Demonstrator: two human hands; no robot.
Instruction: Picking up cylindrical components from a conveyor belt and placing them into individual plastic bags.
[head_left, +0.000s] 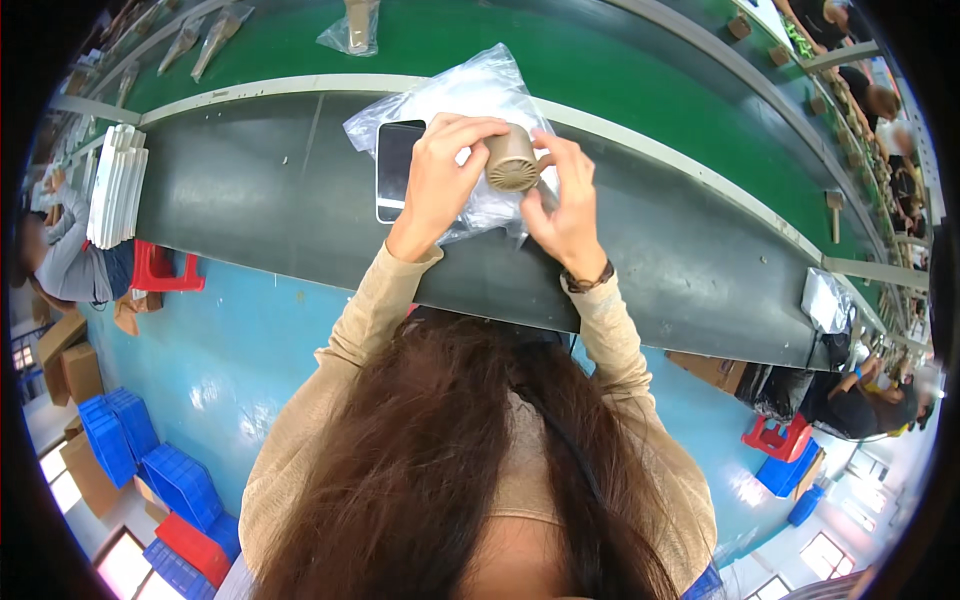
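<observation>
Since only 1 view is on hand, head cam., entry runs as follows.

Item: tan cylinder, qty 1, vented round end w/ slots turned twd. wearer. Loc.: betw. both hands, above crumpled clear plastic film on dark bench, just right of phone.

Handling (est.): prob. light, stiff shell, likely hard plastic or thin metal; smooth side wall may slip a bit, esp. agst. film. Slotted end looks the more delicate part; finish could scuff. Best hold: opp. sides of the round wall, thumb vs. fingers, clear of the slots.

L hand: part closed, fingers bent over, tips on cyl.'s upper-left side; thumb tucked below them, at left flank. Appears to have hold of it.

R hand: half open, C-shaped; fingers curled by right flank, thumb low, near slotted end. Cannot tell whether it grips cyl., film or neither.

Arms: both fwd. over bench, elbows bent & out, wrists angled inward; beige sleeves, dark bracelet at R wrist.
</observation>
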